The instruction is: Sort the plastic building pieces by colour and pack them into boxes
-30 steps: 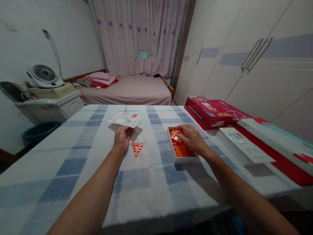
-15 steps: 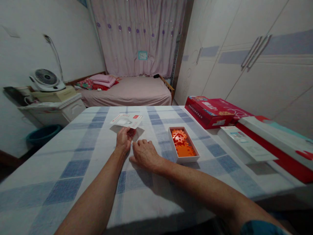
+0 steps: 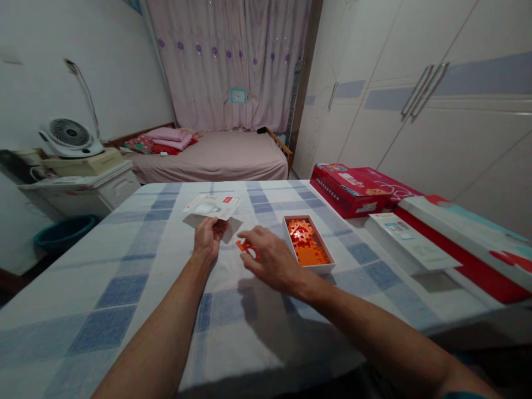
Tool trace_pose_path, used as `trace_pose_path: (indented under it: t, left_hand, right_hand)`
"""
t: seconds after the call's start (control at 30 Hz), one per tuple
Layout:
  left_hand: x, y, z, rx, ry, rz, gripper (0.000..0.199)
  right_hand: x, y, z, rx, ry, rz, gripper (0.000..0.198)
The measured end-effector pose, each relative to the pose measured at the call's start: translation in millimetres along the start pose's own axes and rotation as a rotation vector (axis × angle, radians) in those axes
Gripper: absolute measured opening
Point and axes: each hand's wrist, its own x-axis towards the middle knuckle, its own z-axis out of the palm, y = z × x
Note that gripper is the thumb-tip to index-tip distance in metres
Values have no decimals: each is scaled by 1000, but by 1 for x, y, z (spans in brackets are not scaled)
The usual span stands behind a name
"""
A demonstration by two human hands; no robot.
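My left hand (image 3: 206, 239) is closed at the near edge of a white printed box lid (image 3: 211, 207). Its fingertips are partly hidden in the shadow under that edge. Between the thumb and fingers of my right hand (image 3: 268, 256) is a small orange plastic piece (image 3: 246, 247), held above the tablecloth. Just right of this hand stands an open white box (image 3: 318, 270) holding orange gear-shaped pieces (image 3: 302, 233) with notched edges. The right hand hides part of the box's left side.
A blue-and-white checked cloth (image 3: 124, 288) covers the table. Along the right side are a red box (image 3: 353, 188), a white printed box part (image 3: 409, 238) and a long red-and-white box (image 3: 465, 235). A bed (image 3: 233, 152) stands beyond the table's far edge.
My right hand has lifted away from beside the left hand and moved right, with the orange piece now showing in its fingers. The left hand stays at the lid. The view has shifted slightly.
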Motion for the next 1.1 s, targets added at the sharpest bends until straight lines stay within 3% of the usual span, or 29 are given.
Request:
trace_pose_path:
  t: [0.1, 0.23, 0.37, 0.57, 0.77, 0.9, 1.1]
  left_hand:
    - [2, 0, 0, 6, 3, -10, 7]
    - [1, 1, 0, 15, 2, -15, 9]
    - [-2, 3, 1, 35, 6, -9, 9]
    - [-5, 5, 2, 65, 4, -6, 9]
    - [-8, 3, 1, 123, -39, 11, 7]
    - [-10, -1, 0, 278, -114, 81, 10]
    - [-23, -1, 7, 498, -242, 92, 29]
  right_hand:
    - [-27, 25, -37, 0, 167, 92, 33]
    - [-54, 65, -58, -68, 169, 223, 28]
    - [-60, 90, -57, -123, 122, 239, 30]
    - [-48, 101, -48, -171, -17, 291, 29]
    - [-49, 105, -47, -212, 81, 293, 26]
    - [-55, 113, -46, -177, 160, 341, 21]
    - [-53, 122, -43, -127, 168, 267, 25]
